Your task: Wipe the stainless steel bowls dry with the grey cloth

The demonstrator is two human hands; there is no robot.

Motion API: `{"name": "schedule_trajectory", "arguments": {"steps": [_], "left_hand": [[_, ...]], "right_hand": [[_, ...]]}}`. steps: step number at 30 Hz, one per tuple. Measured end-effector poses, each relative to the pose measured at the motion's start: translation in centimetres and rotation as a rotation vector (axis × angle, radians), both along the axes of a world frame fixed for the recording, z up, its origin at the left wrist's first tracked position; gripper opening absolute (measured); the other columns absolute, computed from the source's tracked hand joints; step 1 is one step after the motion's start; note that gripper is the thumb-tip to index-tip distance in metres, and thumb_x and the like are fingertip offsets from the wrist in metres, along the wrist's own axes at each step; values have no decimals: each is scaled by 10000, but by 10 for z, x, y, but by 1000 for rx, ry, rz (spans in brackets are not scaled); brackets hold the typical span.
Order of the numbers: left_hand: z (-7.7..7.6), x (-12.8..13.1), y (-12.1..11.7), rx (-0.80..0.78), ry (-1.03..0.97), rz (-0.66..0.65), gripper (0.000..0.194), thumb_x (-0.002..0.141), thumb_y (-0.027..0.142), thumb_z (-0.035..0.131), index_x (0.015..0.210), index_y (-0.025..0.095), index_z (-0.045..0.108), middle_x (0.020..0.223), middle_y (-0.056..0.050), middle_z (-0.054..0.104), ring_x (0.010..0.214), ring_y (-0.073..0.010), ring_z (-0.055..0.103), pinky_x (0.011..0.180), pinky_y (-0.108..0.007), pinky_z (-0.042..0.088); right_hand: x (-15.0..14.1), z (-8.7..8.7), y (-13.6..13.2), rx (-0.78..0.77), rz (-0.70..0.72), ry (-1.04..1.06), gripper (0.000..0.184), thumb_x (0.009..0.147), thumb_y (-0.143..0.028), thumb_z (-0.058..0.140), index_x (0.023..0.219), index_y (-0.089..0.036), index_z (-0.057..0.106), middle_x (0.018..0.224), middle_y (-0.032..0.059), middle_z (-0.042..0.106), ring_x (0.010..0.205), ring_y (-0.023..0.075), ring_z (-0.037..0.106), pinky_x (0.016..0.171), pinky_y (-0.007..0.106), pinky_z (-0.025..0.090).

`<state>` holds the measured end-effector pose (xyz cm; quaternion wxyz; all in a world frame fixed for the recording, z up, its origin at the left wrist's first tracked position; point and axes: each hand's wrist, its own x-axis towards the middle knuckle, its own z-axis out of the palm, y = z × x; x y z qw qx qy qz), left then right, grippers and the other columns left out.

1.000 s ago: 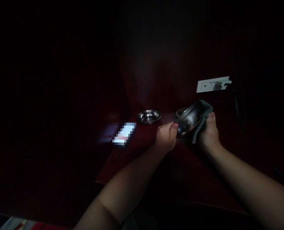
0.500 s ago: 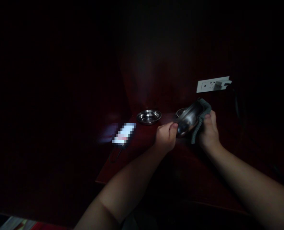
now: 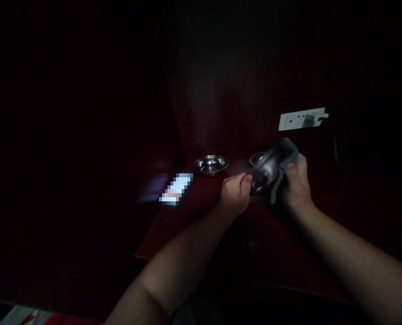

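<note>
A shiny steel bowl (image 3: 266,174) is held tilted on its side above the dark red tabletop. My left hand (image 3: 235,193) is closed on its lower left rim, the thumb pressed against the metal. On the other side, my right hand (image 3: 296,183) is closed round a grey-green cloth (image 3: 289,153) that lies against the bowl's right edge and hangs down its side. Another steel bowl (image 3: 211,165) rests upright on the table to the left. Behind the held bowl, a further round steel dish (image 3: 255,159) is partly hidden.
A phone with a lit, blurred screen (image 3: 176,189) lies near the table's left edge, with a cord loop (image 3: 163,220) below it. A white wall socket (image 3: 301,119) with a plug and dark cable (image 3: 335,146) is at the right. The surroundings are very dark.
The cloth and my right fingers have shifted very slightly against the bowl. My left hand keeps its hold, and the other things stay where they were.
</note>
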<state>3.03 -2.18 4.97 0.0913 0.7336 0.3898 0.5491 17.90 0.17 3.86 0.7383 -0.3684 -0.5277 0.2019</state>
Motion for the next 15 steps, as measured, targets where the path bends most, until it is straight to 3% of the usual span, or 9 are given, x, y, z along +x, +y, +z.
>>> {"name": "schedule_trajectory", "arguments": {"steps": [5,15], "left_hand": [[0,0,-1,13,4,-31,412,912,388,277,554,202,362,501,11,421,490,-106,414,505,-257,314],[0,-1,-1,60,54,-35,420,917,365,290,539,203,375,503,7,443,484,-107,428,513,-264,316]], "right_hand": [[2,1,-1,68,17,-102,538,785,-542,488,1223,-235,428,1201,58,477,1146,226,443,1021,436,304],[3,4,-3,124,-31,-216,544,790,-526,493,1253,-252,410,1207,58,481,1114,235,465,991,440,331]]}}
